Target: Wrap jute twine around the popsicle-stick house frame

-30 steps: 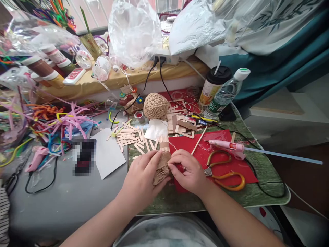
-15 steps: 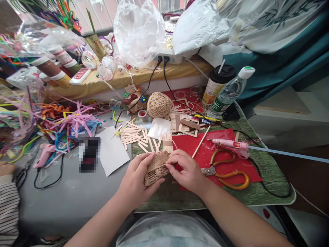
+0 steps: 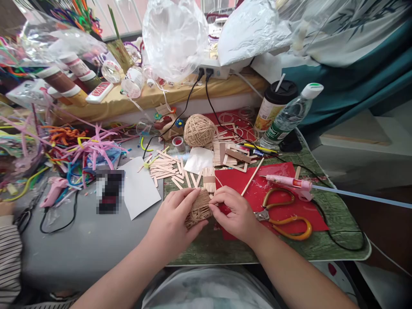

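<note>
A small flat piece wrapped in brown twine (image 3: 200, 207) is held above the table's near edge. My left hand (image 3: 174, 214) grips it from the left, fingers over the top and thumb below. At its right edge my right hand (image 3: 232, 213) has its thumb and forefinger pinched; what lies between the tips is too small to make out. Beyond the hands sit a ball of twine (image 3: 199, 131) and a banded bundle of craft sticks (image 3: 209, 180). Right of my right hand lie orange-handled scissors (image 3: 289, 225) on red sheet material (image 3: 234, 180).
A pink glue gun (image 3: 288, 180) with a long clear stick rests at the right. Behind it stand a water bottle (image 3: 286, 118) and a lidded cup (image 3: 273, 105). Loose craft sticks (image 3: 162, 166), white paper (image 3: 141, 186) and pipe cleaners (image 3: 96, 148) spread leftward. Another person's sleeve (image 3: 11, 257) shows far left.
My left hand has shifted slightly right and further over the twine-wrapped piece, covering more of its left side. My right hand stays pinched at the right edge.
</note>
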`<state>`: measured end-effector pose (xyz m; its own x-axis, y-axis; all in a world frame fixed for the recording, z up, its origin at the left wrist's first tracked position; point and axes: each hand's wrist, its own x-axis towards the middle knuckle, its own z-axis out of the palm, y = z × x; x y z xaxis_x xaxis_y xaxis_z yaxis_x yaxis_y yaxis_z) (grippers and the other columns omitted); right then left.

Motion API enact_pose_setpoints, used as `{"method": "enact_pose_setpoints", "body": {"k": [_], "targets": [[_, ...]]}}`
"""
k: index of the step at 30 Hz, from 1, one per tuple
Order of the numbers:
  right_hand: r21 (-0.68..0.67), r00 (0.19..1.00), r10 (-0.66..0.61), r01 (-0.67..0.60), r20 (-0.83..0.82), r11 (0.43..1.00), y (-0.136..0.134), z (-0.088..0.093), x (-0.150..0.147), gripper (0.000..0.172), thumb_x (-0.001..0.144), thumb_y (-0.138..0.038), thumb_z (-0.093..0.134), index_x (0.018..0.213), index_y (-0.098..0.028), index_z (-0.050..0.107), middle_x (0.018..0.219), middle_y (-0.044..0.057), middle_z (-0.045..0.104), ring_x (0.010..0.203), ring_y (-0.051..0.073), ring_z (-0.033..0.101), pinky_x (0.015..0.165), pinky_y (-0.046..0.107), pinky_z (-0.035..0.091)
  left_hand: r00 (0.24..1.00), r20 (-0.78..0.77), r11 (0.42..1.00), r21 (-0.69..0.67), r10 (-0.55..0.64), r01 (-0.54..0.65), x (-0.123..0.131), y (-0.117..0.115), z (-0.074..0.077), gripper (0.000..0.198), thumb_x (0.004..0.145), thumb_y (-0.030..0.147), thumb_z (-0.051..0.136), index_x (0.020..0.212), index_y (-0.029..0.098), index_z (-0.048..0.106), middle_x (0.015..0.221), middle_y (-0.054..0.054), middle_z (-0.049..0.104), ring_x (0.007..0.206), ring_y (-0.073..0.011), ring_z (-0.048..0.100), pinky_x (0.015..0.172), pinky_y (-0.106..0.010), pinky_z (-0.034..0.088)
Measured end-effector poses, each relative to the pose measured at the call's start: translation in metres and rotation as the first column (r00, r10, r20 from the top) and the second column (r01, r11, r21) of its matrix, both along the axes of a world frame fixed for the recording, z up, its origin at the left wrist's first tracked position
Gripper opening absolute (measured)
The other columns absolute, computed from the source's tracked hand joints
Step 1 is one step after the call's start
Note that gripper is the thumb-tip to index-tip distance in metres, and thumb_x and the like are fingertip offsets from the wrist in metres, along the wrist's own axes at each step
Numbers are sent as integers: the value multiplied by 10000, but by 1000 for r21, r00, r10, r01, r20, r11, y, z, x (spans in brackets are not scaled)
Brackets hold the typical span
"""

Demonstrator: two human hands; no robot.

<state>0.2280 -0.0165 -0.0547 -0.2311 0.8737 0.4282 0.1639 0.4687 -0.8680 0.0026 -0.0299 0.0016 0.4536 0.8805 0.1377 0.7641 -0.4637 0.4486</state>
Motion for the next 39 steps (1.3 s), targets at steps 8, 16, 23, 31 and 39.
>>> {"method": "enact_pose_setpoints", "body": {"k": [8,16,23,31,39], "targets": [[-2,997,-35,35,-67,999,-1,7,4,93,988,-148,660,974,-234,694,921,49,677,871,199,665,796,355,582,979,199,999,22,37,-42,-4,-2,-6,744,921,400,799,1566,313,440,1464,-132,580,1357,-326,584,1135,-502,537],[45,1000,-25,26,-14,999,-2,10,5,97,997,-148,648,1000,-237,687,924,63,675,858,207,670,756,354,596,915,399,987,119,56,-112,0,-4,-53,759,910,491,795,1553,285,449,1406,-152,605,1299,-337,621,1099,-546,552],[42,1000,-12,12,-5,999,-2,9,0,128,1011,-120,619,1014,-238,668,922,58,662,873,204,659,788,359,587,917,395,998,10,57,-67,-3,-6,-33,640,882,352,812,1424,266,481,1416,-167,575,1371,-343,584,1100,-559,553],[57,1000,-10,9,24,998,-2,5,1,112,1027,-149,615,1043,-246,668,957,65,676,916,218,666,816,383,606,993,86,996,-36,86,-84,14,7,-10,853,862,521,831,1549,280,386,1418,-172,634,1287,-379,652,1062,-576,566],[70,999,-42,40,29,997,-2,5,1,128,1004,-119,640,1024,-244,663,949,63,675,913,215,668,828,384,598,990,116,996,-41,84,-80,8,4,-16,817,853,511,838,1525,277,437,1378,-147,660,1258,-353,658,1043,-520,575]]}}
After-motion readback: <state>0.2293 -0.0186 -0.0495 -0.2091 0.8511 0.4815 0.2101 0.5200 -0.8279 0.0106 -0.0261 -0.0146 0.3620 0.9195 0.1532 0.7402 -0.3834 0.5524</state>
